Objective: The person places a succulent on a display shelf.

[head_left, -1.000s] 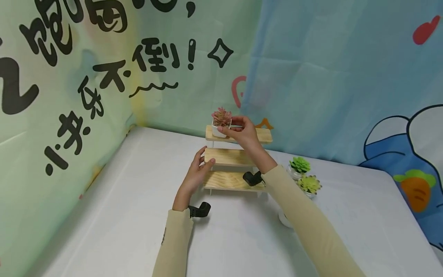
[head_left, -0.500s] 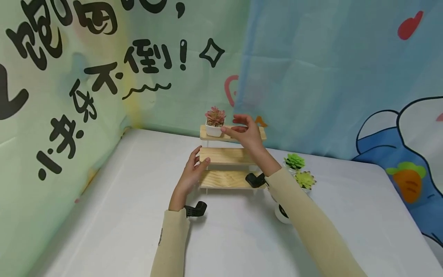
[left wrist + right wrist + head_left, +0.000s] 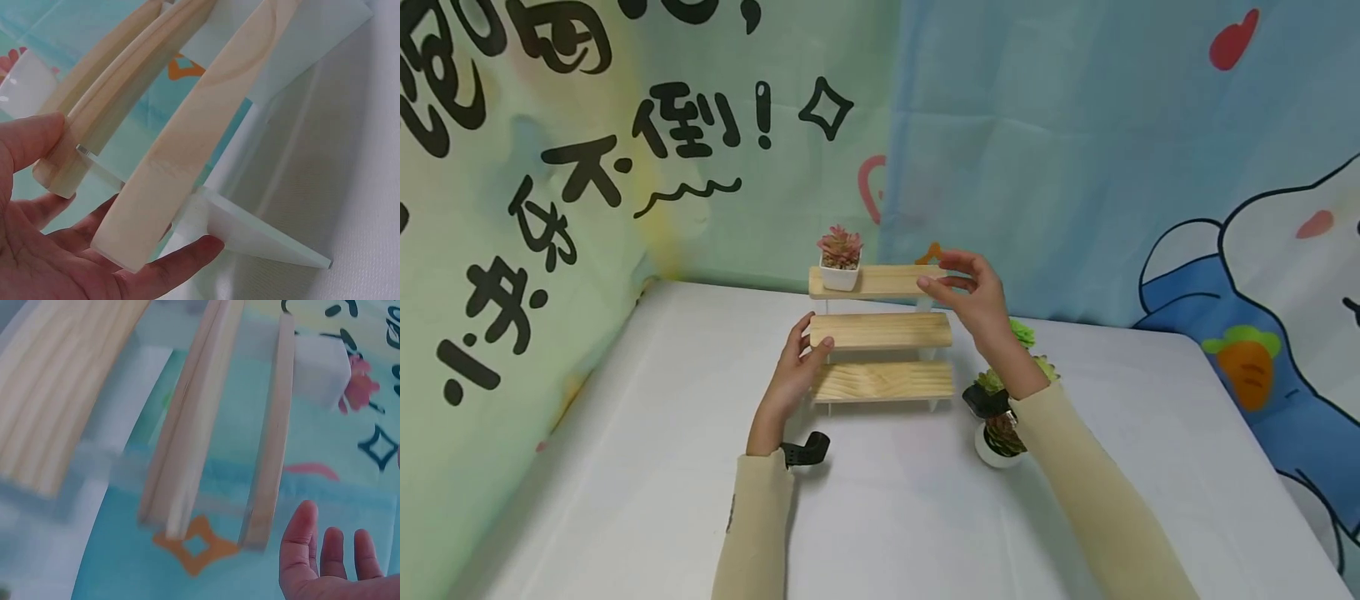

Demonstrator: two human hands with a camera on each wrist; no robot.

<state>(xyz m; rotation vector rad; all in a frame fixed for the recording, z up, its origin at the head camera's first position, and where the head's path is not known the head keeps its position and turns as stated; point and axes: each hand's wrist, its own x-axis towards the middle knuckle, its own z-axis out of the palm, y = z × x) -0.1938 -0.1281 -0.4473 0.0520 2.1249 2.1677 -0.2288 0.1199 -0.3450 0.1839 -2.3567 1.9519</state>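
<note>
Stand (image 3: 883, 332) with three pale wooden boards, stepped one above another, is at the middle of the head view on the white surface (image 3: 887, 525). The left grip (image 3: 788, 379), left of centre, holds the left end of the middle board between thumb and fingers; in the left wrist view one fingertip lies near a pale leg (image 3: 269, 234) under the lowest board. The right grip (image 3: 979, 300), right of centre, has its thumb and fingers apart near the right end of the top board (image 3: 887, 282); the right wrist view shows a gap between it and the wood. A pink plant (image 3: 840, 248) in a white pot (image 3: 839, 278) stands upright on the left end of the top board, upper middle of the head view. Right of the stand, a dark plant (image 3: 1002, 435) and green plants (image 3: 1023, 334) are partly hidden by the right forearm
</note>
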